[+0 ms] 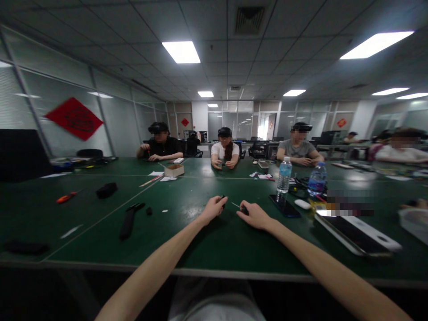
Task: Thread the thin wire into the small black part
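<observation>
My left hand is closed round a small black object above the green table. To its right, my right hand grips a screwdriver with a dark handle. Its thin metal shaft points left toward my left hand, and a gap shows between the tip and the black object. What the black object is cannot be made out.
A black T-shaped item, a black block and an orange screwdriver lie left. Bottles, a phone, a white mouse and a large white device are right. Several people sit beyond.
</observation>
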The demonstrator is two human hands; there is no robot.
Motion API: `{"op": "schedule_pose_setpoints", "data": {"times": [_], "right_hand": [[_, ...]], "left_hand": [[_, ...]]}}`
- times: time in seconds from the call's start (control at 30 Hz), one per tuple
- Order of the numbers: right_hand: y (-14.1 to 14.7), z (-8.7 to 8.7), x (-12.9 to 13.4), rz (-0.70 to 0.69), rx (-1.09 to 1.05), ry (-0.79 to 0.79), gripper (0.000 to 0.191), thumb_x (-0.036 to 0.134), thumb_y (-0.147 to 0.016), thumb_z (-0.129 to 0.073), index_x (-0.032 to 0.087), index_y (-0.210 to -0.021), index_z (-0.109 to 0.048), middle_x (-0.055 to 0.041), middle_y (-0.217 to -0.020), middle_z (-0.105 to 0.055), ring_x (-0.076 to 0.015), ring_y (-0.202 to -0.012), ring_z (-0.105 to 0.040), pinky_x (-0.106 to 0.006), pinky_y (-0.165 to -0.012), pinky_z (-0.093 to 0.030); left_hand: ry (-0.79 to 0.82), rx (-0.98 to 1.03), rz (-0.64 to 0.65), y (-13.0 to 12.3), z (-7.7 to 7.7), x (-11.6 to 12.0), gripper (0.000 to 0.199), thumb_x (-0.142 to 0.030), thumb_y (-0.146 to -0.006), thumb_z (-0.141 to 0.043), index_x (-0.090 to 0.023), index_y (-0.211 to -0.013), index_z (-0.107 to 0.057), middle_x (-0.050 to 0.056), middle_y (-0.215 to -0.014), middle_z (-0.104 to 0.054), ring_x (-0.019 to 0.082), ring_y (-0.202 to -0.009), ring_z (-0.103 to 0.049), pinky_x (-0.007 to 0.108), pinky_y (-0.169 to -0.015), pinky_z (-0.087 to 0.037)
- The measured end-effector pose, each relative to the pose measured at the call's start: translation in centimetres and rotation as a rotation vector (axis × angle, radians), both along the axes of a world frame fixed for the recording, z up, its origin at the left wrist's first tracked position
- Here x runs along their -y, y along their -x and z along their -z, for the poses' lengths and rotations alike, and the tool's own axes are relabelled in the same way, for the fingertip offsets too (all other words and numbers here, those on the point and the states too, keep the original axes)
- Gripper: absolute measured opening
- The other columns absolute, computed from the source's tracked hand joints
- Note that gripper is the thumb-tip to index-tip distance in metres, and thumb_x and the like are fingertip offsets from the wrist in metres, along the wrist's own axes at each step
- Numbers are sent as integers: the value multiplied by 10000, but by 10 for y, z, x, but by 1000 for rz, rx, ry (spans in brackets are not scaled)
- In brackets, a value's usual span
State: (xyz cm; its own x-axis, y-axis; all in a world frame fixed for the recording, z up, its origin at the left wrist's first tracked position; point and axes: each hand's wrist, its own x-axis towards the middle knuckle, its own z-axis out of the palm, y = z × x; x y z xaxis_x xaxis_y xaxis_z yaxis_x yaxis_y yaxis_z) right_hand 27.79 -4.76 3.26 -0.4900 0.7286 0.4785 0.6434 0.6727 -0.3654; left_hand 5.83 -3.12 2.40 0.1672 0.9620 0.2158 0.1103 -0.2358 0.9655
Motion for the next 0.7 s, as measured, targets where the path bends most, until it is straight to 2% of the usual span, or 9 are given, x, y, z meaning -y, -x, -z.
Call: {"op": "schedule_pose_setpoints", "data": {"times": [0.1,0.37,0.7], "right_hand": [[-1,-2,2,-16,10,16,209,381,-782,-585,207,-899,-588,-21,-722,-606,-150,-628,-541,-252,-601,-377],[-1,-12,8,-139,31,28,186,312,-821,-531,230,-969,-607,-25,-857,-631,-167,-747,-563,-278,-722,-420],[0,-17,13,-206,7,41,216,316,-859,-482,249,-1012,-619,-23,-935,-646,-182,-839,-580,-289,-787,-428]], "left_hand": [[27,47,5,0,1,-2,437,-593,-749,-480,-159,-800,-501,-69,-482,-403,53,-360,-373,167,-362,-230],[33,69,54,1,4,-6,475,-604,-780,-410,-150,-870,-516,-50,-506,-448,65,-356,-391,171,-346,-244],[66,82,40,-3,6,-5,511,-653,-741,-424,-154,-807,-512,-64,-499,-391,49,-351,-346,161,-348,-206]]}}
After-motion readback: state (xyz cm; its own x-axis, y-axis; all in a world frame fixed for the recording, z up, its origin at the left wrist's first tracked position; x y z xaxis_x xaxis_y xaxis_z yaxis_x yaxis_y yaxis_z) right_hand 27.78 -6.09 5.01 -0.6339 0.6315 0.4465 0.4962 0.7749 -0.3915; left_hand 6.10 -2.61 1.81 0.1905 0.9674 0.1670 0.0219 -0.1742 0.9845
